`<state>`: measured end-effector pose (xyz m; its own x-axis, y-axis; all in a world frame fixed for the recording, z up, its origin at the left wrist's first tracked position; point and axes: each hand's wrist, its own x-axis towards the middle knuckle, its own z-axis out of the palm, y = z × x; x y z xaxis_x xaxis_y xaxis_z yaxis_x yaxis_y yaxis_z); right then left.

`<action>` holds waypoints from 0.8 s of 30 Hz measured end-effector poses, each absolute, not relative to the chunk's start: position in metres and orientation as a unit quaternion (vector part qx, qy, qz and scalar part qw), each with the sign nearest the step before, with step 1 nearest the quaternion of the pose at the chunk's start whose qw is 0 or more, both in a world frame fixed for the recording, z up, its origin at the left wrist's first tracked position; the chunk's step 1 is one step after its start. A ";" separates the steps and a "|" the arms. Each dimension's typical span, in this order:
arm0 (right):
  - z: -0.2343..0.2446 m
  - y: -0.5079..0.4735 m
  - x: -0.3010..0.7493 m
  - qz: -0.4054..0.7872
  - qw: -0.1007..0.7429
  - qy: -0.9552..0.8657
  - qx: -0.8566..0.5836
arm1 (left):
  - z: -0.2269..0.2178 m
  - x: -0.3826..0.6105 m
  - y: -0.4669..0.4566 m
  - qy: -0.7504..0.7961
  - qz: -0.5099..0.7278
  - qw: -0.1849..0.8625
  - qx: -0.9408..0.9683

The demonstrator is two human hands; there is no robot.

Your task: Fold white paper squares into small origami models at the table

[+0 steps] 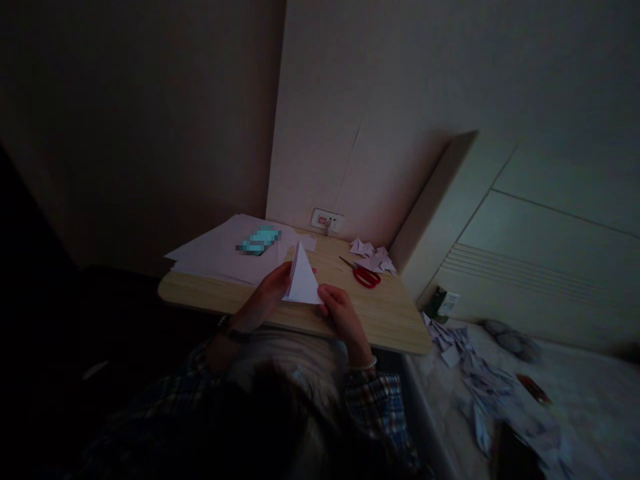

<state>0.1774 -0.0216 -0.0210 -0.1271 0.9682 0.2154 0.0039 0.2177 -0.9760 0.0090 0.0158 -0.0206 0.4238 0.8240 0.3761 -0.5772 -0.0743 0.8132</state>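
A folded white paper triangle (303, 281) is held up over the near edge of the table, its point upward. My left hand (267, 293) grips its left side, where several layers show along the edge. At the lower right corner, the thumb and fingers of my right hand (341, 310) pinch the paper. Some of the left fingers are hidden behind the paper. Beyond the right hand lie red-handled scissors (367, 276), their blades pointing up and left. Small folded paper pieces (377, 257) sit behind the scissors, near the wall.
Large white sheets (215, 257) cover the left of the wooden table (395, 327), with a phone (259, 240) on them. A wall socket (327, 220) holds a plug behind the table. On the bed (590, 393) at right lie many folded papers (463, 350) and a grey bundle (510, 339).
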 end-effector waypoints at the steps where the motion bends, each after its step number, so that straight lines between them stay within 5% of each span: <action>1: -0.021 -0.021 0.177 0.470 0.519 -0.586 -0.408 | -0.021 0.009 0.017 0.121 0.526 0.666 0.514; 24: -0.020 -0.018 0.163 0.338 0.587 -0.593 -0.434 | -0.027 0.010 0.025 0.143 0.540 0.603 0.569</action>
